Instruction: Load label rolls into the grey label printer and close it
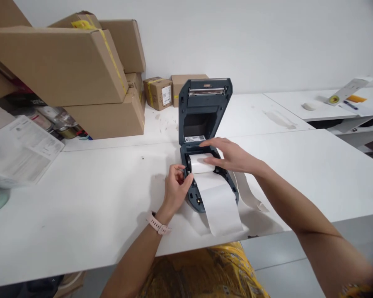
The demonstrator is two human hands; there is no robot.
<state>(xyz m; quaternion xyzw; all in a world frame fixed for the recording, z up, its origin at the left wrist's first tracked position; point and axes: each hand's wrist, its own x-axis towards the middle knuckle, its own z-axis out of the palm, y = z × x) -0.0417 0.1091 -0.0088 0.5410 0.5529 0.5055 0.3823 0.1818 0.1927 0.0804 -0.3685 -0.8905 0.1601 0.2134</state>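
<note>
A dark grey label printer (205,111) stands on the white table with its lid raised. Inside its lower half sits a roll of white label paper (199,164), and a loose strip of the paper (223,209) runs out over the front towards the table edge. My left hand (176,182) is at the printer's left rim, fingers curled and thumb against the edge near the roll's left end. Over the roll reaches my right hand (228,156), fingers apart, its thumb resting on the roll and its fingertips near the lid hinge. It holds nothing.
Cardboard boxes (59,66) are stacked at the back left, with smaller boxes (158,93) behind the printer. A torn paper strip (247,192) lies right of the printer. At far left is a clear plastic-wrapped package (21,149); a tape roll (333,99) and pen (350,105) lie far right.
</note>
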